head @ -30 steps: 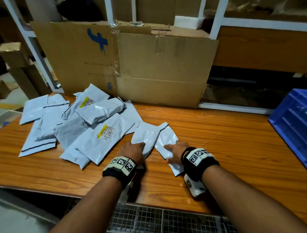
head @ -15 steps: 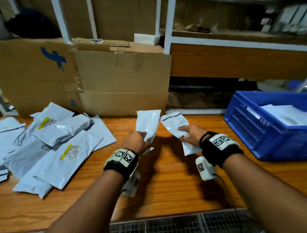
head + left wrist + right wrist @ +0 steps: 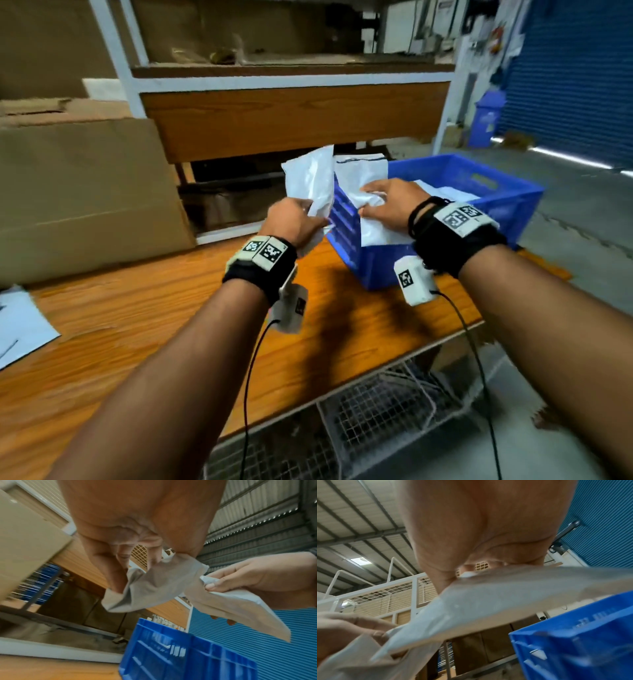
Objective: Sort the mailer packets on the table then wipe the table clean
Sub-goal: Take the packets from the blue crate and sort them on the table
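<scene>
Two white mailer packets were held in the air, side by side, above the near-left corner of the blue crate (image 3: 496, 202). The left packet (image 3: 313, 178) stood nearly upright, its lower end pinched between thumb and fingers of the left hand (image 3: 294, 222). The right packet (image 3: 363, 178) lay over the crate's rim, clamped by the right hand (image 3: 394, 205) with the thumb beneath it and the fingers on top. The two packets touched at their inner edges. More white packets (image 3: 445, 193) lay inside the crate, at 2 o'clock on the wooden desk (image 3: 154, 325). Another packet (image 3: 20, 329) lay at 9 o'clock. A cardboard box (image 3: 85, 192) stood at 10 o'clock.
</scene>
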Demonstrator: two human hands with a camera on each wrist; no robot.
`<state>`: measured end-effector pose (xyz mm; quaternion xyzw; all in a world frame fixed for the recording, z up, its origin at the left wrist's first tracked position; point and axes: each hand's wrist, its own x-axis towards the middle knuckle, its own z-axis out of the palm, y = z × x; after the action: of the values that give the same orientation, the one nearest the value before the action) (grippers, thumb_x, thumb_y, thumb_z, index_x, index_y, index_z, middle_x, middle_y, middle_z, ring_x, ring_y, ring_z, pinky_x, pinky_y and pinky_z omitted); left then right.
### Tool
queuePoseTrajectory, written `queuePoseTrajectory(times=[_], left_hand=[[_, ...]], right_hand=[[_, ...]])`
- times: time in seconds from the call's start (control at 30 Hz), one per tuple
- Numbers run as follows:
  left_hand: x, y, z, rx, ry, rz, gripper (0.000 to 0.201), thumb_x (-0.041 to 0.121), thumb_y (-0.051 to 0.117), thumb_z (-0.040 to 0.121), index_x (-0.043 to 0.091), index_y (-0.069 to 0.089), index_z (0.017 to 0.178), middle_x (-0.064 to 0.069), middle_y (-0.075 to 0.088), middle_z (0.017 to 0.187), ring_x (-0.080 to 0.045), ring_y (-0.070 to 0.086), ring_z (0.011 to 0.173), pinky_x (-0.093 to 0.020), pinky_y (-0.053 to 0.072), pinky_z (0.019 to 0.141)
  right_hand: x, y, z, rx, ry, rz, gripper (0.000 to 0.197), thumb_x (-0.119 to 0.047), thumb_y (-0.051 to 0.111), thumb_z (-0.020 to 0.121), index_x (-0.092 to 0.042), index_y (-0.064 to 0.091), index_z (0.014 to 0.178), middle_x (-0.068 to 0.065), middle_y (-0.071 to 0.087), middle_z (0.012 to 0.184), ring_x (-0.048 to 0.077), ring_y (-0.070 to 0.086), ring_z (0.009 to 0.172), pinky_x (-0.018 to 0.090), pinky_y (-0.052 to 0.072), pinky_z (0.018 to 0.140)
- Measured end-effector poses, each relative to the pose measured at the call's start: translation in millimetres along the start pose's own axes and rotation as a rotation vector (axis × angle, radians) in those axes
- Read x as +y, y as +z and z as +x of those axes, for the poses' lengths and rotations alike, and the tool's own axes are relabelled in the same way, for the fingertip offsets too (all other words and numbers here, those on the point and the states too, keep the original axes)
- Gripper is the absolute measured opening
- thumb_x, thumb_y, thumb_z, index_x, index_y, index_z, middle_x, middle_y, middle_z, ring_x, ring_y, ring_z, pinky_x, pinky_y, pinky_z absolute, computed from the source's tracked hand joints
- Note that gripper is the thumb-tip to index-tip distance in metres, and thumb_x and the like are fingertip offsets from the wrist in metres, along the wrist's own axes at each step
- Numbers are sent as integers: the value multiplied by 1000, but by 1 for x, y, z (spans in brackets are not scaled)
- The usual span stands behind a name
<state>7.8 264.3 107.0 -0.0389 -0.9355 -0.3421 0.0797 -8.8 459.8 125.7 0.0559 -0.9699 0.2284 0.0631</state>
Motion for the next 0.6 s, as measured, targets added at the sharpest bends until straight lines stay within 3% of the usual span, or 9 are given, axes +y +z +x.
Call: queuePoseTrajectory(times=[0.1, 0.27, 0.4, 0.53, 0.6], left_hand=[[44, 27, 23, 13, 1, -18, 47, 32, 69, 84, 12, 62, 126, -14, 60, 129, -29, 56, 119, -33, 43, 97], [106, 68, 53, 31, 51, -20, 35, 23, 65, 84, 6, 66, 115, -15, 61, 125, -29, 56, 116, -30, 44, 91], [143, 100, 84, 23, 56, -12, 38, 26, 65, 82, 12, 63, 117, -9, 61, 127, -29, 56, 116, -32, 45, 89], [173, 128, 128, -25, 71, 16, 33, 25, 65, 83, 8, 66, 112, -14, 63, 121, -34, 59, 109, -34, 47, 84], [187, 138, 154, -48, 74, 47, 34, 23, 61, 85, 1, 64, 111, -20, 63, 117, -38, 60, 105, -38, 50, 81]], right_hand=[[50, -34, -1, 32, 44, -19, 53, -39, 70, 84, -25, 56, 133, 1, 57, 136, 21, 53, 124, 25, 39, 98], [119, -77, 17, 67, 102, -23, 55, -40, 70, 83, -25, 55, 133, 3, 54, 139, 23, 52, 125, 28, 39, 100], [160, -99, 45, 70, 131, -29, 54, -41, 72, 82, -26, 56, 132, 1, 53, 140, 22, 52, 125, 29, 41, 103], [194, -118, 83, 65, 141, -84, 52, -38, 73, 81, -26, 58, 129, 4, 56, 136, 25, 55, 121, 31, 43, 101], [213, -127, 106, 59, 139, -127, 50, -37, 72, 82, -25, 59, 129, 6, 59, 131, 25, 56, 116, 27, 42, 94]])
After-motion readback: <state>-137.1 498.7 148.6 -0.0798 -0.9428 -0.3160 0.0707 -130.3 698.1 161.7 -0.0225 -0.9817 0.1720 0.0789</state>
